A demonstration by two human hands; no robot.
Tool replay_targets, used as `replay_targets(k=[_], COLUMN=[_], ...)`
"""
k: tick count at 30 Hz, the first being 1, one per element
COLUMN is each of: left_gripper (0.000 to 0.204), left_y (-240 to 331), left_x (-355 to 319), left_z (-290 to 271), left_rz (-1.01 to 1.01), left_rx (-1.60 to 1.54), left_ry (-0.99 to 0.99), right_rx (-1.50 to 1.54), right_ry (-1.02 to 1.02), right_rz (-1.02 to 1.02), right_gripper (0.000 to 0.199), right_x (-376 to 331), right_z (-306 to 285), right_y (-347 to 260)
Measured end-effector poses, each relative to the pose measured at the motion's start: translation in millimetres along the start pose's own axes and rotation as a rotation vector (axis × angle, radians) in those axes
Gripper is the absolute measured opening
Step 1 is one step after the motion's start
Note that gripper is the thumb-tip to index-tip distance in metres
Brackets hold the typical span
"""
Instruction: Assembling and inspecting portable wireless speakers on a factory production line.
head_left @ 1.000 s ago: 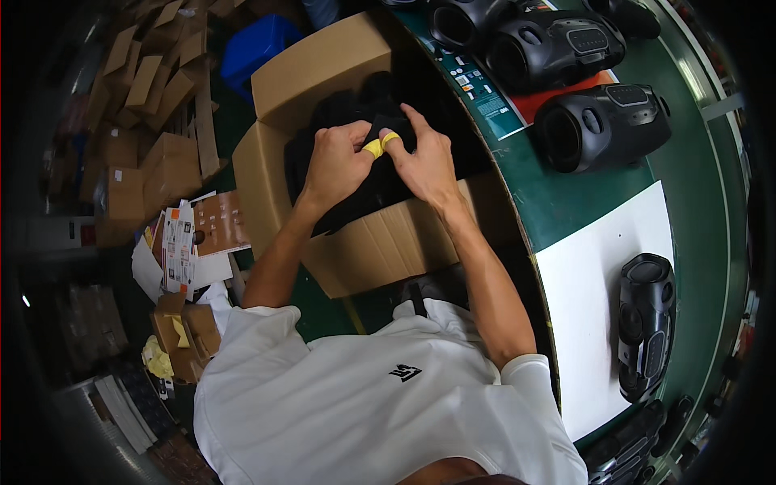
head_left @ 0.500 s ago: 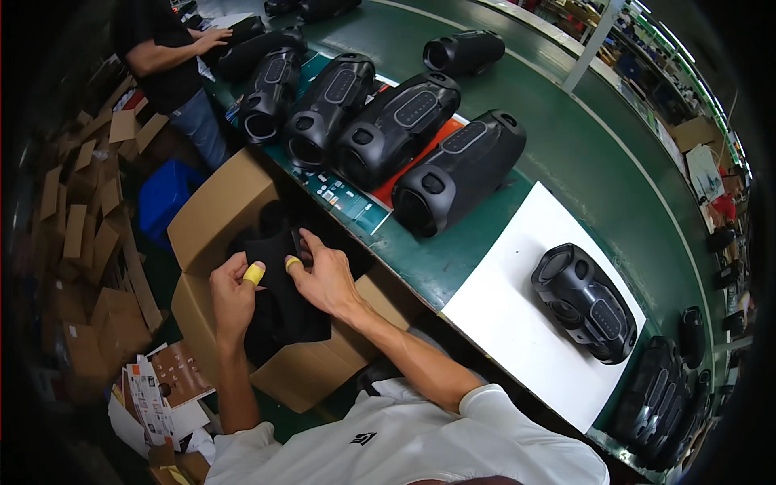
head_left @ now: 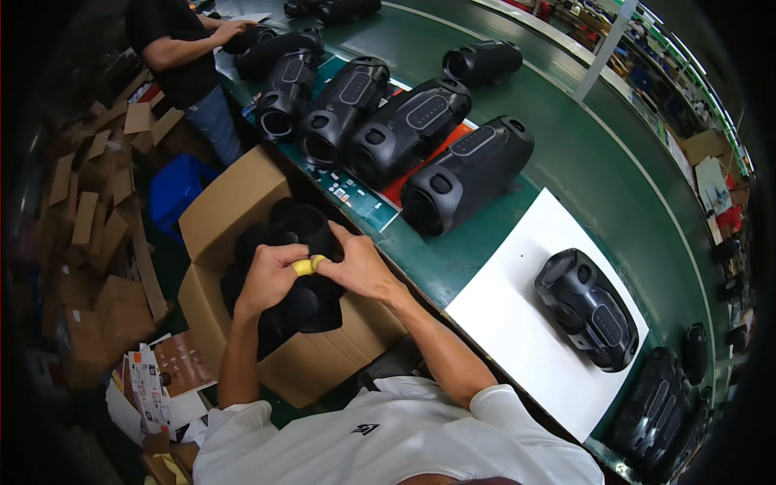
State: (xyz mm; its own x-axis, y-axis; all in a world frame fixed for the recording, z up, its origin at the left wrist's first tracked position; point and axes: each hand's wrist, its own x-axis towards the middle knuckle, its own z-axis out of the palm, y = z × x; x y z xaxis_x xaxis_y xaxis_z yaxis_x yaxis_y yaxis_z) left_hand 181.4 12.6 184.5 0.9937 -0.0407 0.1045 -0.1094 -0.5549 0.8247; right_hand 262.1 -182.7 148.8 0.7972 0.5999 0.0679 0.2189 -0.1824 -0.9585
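Both hands meet over the open brown cardboard box (head_left: 234,210): left hand (head_left: 271,279) and right hand (head_left: 360,267) together pinch a small yellow piece (head_left: 307,264). 4 black barrel-shaped speakers (head_left: 465,170) wait on the green bench (head_left: 582,162); boxed black parts (head_left: 303,299) look untouched.

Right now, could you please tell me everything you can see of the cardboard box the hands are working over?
The cardboard box is plain brown corrugated card, open-topped with flaps folded outward. It stands on the floor beside the green workbench, tilted in this view. Black rounded speaker parts fill it. The left hand and right hand meet above it, fingertips wearing yellow finger covers.
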Motion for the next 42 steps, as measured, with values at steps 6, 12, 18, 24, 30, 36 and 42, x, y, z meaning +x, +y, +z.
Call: replay_targets(k=[6,12,18,24,30,36,42], left_gripper=[0.006,0.011,0.037,0.073,0.059,0.071,0.110], left_y=[-5.8,-15.1,35.3,10.6,48.5,177.2,254.3], left_x=[1.9,-14.3,-65.7,-102.3,-85.1,-50.1,-49.8], left_z=[0.1,-29.5,-111.3,-15.1,127.4,183.4,221.1], left_rz=[0.013,-0.140,0.153,0.057,0.060,0.141,0.773], left_rx=[-0.002,-0.198,-0.687,-1.230,-1.668,-0.763,0.158], left_ry=[-0.021,0.181,0.642,0.550,-0.433,-0.795,-0.844], right_rx=[-0.100,-0.149,-0.107,0.078,-0.235,-0.122,-0.445], right_ry=[-0.021,0.116,0.154,0.185,0.607,0.852,0.810], right_rz=[0.046,0.129,-0.056,-0.081,0.341,0.422,0.496], right_gripper=[0.087,0.071,0.075,0.112,0.127,0.126,0.114], right_x=[5.9,32.1,-8.8,-175.1,-371.3,-498.2,-511.7], right_z=[-5.1,8.2,20.7,-58.1,-79.8,-107.0,-136.2], right_y=[10.9,32.2,-6.4,-42.7,-66.9,-69.5,-81.2])
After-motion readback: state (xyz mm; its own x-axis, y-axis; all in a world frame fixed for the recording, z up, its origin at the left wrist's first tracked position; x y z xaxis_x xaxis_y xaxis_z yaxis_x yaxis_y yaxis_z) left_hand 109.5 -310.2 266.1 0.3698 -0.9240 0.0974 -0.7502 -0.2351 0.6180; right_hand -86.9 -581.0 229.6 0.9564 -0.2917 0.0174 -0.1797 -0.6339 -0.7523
